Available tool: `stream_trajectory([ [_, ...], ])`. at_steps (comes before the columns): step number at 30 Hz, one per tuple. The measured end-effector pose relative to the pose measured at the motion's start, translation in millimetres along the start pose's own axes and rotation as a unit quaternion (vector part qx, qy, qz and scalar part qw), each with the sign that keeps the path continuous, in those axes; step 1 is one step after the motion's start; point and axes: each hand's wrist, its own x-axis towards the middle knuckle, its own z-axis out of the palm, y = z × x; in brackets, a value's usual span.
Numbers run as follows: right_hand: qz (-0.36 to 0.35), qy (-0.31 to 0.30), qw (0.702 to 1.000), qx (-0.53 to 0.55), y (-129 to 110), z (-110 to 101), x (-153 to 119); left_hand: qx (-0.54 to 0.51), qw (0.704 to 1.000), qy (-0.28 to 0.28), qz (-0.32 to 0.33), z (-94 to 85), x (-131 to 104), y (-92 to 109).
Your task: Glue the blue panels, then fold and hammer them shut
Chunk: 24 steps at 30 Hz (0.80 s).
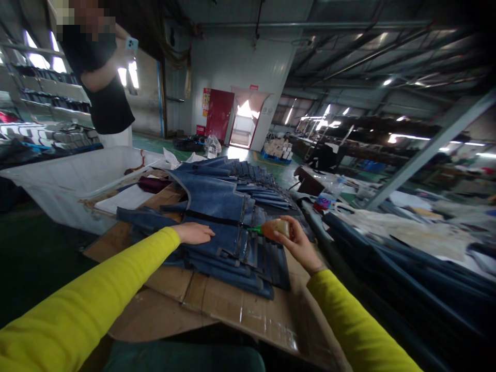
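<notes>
My left hand (194,233) lies flat, fingers stretched out, on the top dark-blue panel (217,194) of a stack. The panel looks like leather or coated cloth, with curved and stepped edges and a black strip (211,218) across it. In my right hand (300,243) is an amber squeeze bottle (273,227), tipped sideways. Its green nozzle (253,229) points left and is at the panel's right edge, by the end of the black strip; whether it touches cannot be made out. More blue panels (267,188) lie overlapped in a fan behind the stack.
Cardboard (232,299) lies under the panels. A large white bin (77,175) stands at the left, and a person (104,77) holding a phone (132,43) stands behind it. Dark rolled sheets (406,268) fill the right side. A plastic bottle (324,200) stands beyond them.
</notes>
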Motion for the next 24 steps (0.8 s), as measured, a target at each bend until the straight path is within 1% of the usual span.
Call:
stream_trajectory([
  [5, 0.003, 0.024, 1.000, 0.000, 3, -1, 7, -0.007, 1.000, 0.003, 0.001, 2.0, 3, -3],
  [9, 0.016, 0.004, 1.000, 0.005, 5, -1, 13, -0.015, 1.000, 0.007, 0.010, 4.6, 6, -7],
  [11, 0.009, 0.006, 1.000, -0.001, 9, -2, 18, -0.019, 1.000, 0.008, 0.013, 5.4, 8, -8],
  [15, -0.021, 0.026, 0.999, -0.032, 22, -2, 32, -0.023, 1.000, 0.003, 0.012, 3.8, 9, -7],
  [19, -0.032, 0.035, 0.998, -0.045, 35, -1, 47, -0.025, 1.000, -0.008, 0.000, 1.1, 7, -3],
  [24, -0.046, 0.046, 0.997, -0.044, 50, 3, 62, -0.030, 0.999, -0.013, -0.010, 1.6, 7, -4],
])
